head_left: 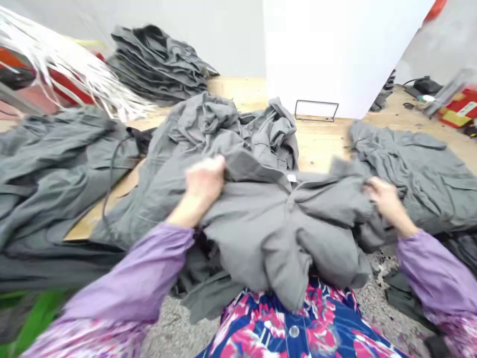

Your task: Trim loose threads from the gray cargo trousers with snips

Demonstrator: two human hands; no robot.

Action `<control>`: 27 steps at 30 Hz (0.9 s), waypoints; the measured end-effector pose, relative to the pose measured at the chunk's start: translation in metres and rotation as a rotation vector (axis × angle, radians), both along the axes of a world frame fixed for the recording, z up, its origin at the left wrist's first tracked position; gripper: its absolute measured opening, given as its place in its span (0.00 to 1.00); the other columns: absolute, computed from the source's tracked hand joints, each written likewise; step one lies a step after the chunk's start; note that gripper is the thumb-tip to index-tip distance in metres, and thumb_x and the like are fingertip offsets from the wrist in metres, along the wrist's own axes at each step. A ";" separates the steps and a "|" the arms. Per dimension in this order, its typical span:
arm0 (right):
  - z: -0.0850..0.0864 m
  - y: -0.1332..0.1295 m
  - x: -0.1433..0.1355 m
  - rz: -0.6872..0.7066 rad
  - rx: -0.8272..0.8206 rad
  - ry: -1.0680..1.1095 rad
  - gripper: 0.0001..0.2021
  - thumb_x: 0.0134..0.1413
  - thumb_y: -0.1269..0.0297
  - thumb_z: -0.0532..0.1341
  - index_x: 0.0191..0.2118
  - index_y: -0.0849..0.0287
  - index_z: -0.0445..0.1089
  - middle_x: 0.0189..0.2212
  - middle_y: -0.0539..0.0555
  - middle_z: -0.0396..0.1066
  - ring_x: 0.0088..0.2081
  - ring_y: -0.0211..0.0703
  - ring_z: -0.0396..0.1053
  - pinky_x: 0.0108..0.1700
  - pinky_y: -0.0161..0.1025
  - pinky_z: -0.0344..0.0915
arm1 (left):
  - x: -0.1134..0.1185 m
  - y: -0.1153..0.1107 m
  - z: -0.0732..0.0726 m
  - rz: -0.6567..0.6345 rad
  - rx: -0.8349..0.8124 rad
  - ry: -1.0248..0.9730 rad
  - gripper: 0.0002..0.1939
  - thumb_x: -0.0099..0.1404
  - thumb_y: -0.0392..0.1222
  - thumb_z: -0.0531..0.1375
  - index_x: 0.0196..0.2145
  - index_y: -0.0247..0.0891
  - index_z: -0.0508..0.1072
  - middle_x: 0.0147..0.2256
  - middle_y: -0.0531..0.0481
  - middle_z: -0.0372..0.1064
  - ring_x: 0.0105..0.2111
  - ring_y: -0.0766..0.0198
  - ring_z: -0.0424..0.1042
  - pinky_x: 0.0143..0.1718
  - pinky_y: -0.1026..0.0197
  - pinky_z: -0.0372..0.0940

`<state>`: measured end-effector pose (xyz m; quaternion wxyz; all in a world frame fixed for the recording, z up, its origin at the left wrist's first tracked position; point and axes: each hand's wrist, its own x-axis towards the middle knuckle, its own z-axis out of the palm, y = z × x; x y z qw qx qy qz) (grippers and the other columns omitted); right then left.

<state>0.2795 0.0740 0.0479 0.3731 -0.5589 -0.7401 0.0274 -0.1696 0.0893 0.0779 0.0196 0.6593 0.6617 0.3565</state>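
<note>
A pair of grey trousers (268,219) hangs between my two hands at the table's front edge, its waistband (257,171) stretched sideways. A small white label (291,178) shows at the middle of the waist. My left hand (204,181) is closed on the left end of the waistband. At the other side my right hand (385,199) grips the cloth, with its fingertips partly hidden and blurred. Behind the trousers, more grey garments (208,124) lie crumpled on the wooden table (316,144).
Grey garments (55,164) cover the table at left, and a flat grey pile (421,169) lies at right. A folded stack (156,64) stands at the back beside white strips (70,59). A white board (328,54) rises behind a thin wire frame (316,110).
</note>
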 end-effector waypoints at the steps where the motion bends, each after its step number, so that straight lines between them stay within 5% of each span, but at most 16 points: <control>1: -0.011 -0.002 -0.003 0.008 -0.050 -0.044 0.13 0.53 0.57 0.60 0.23 0.59 0.68 0.19 0.51 0.66 0.22 0.36 0.62 0.24 0.33 0.58 | -0.003 0.001 -0.003 0.025 -0.029 0.059 0.10 0.64 0.38 0.52 0.37 0.31 0.70 0.34 0.42 0.67 0.39 0.53 0.67 0.41 0.47 0.62; 3: -0.019 -0.009 -0.009 -0.074 -0.118 -0.145 0.11 0.51 0.59 0.59 0.24 0.59 0.69 0.17 0.52 0.65 0.21 0.40 0.62 0.23 0.35 0.53 | -0.001 -0.001 -0.005 0.094 -0.017 0.203 0.11 0.63 0.36 0.51 0.40 0.31 0.70 0.36 0.36 0.66 0.43 0.46 0.64 0.42 0.43 0.57; 6: 0.003 -0.022 -0.030 -0.239 -0.143 -0.214 0.11 0.56 0.60 0.53 0.37 0.57 0.71 0.24 0.55 0.71 0.25 0.43 0.67 0.27 0.36 0.56 | 0.023 -0.016 0.008 0.114 0.185 0.386 0.17 0.62 0.41 0.54 0.48 0.34 0.65 0.47 0.34 0.62 0.49 0.43 0.58 0.47 0.42 0.52; 8: 0.021 -0.035 -0.058 -0.052 -0.105 -0.079 0.13 0.58 0.61 0.51 0.43 0.56 0.69 0.28 0.55 0.73 0.28 0.42 0.69 0.31 0.36 0.60 | 0.046 -0.036 0.015 -0.078 0.247 0.424 0.16 0.62 0.43 0.54 0.46 0.36 0.65 0.45 0.38 0.63 0.47 0.48 0.60 0.46 0.47 0.53; 10: 0.024 -0.051 -0.096 0.332 -0.190 -0.020 0.12 0.57 0.62 0.54 0.46 0.54 0.68 0.29 0.53 0.73 0.29 0.41 0.69 0.35 0.36 0.62 | 0.067 -0.063 0.006 -0.416 0.105 0.532 0.11 0.62 0.44 0.55 0.40 0.37 0.67 0.37 0.44 0.65 0.38 0.55 0.62 0.39 0.53 0.56; 12: 0.005 -0.068 -0.134 0.703 -0.432 -0.107 0.12 0.56 0.64 0.57 0.45 0.53 0.69 0.30 0.52 0.73 0.32 0.40 0.70 0.35 0.34 0.61 | 0.079 -0.092 -0.020 -0.632 -0.066 0.649 0.05 0.63 0.39 0.54 0.32 0.36 0.67 0.29 0.48 0.63 0.31 0.60 0.61 0.32 0.57 0.55; 13: -0.011 -0.074 -0.150 0.766 -0.516 -0.170 0.11 0.55 0.65 0.57 0.45 0.53 0.69 0.28 0.52 0.72 0.30 0.40 0.69 0.33 0.34 0.59 | 0.081 -0.105 -0.036 -0.669 -0.120 0.705 0.04 0.63 0.36 0.54 0.32 0.35 0.67 0.31 0.47 0.63 0.32 0.60 0.61 0.32 0.57 0.55; 16: -0.057 -0.083 -0.179 0.792 -0.700 -0.200 0.11 0.56 0.69 0.54 0.43 0.54 0.69 0.27 0.51 0.71 0.30 0.39 0.67 0.32 0.32 0.57 | 0.074 -0.129 -0.075 -0.665 -0.079 0.683 0.06 0.63 0.32 0.53 0.28 0.34 0.66 0.30 0.46 0.63 0.32 0.61 0.61 0.32 0.58 0.56; 18: -0.073 -0.082 -0.183 0.787 -0.746 -0.170 0.11 0.56 0.69 0.53 0.42 0.53 0.70 0.28 0.50 0.70 0.31 0.38 0.66 0.33 0.32 0.56 | 0.068 -0.134 -0.083 -0.682 -0.095 0.563 0.10 0.64 0.32 0.51 0.25 0.35 0.65 0.28 0.48 0.62 0.31 0.62 0.60 0.31 0.59 0.57; 22: -0.061 -0.081 -0.175 0.781 -0.732 -0.191 0.12 0.55 0.71 0.53 0.43 0.53 0.69 0.29 0.50 0.70 0.33 0.39 0.67 0.35 0.33 0.57 | 0.066 -0.122 -0.058 -0.622 0.012 0.296 0.11 0.63 0.29 0.48 0.29 0.36 0.67 0.27 0.49 0.64 0.29 0.65 0.60 0.32 0.61 0.58; 25: -0.035 -0.079 -0.169 0.775 -0.690 -0.158 0.11 0.57 0.69 0.53 0.45 0.54 0.67 0.31 0.51 0.70 0.36 0.40 0.68 0.37 0.34 0.58 | 0.068 -0.099 -0.028 -0.362 0.251 0.222 0.08 0.62 0.30 0.52 0.36 0.36 0.69 0.32 0.46 0.68 0.37 0.62 0.64 0.41 0.58 0.60; 27: -0.019 -0.071 -0.167 0.726 -0.657 -0.096 0.11 0.57 0.64 0.55 0.46 0.55 0.64 0.30 0.51 0.70 0.33 0.41 0.68 0.35 0.34 0.58 | 0.068 -0.079 -0.009 -0.132 0.267 0.265 0.11 0.62 0.36 0.55 0.43 0.35 0.68 0.40 0.41 0.69 0.45 0.56 0.63 0.48 0.52 0.56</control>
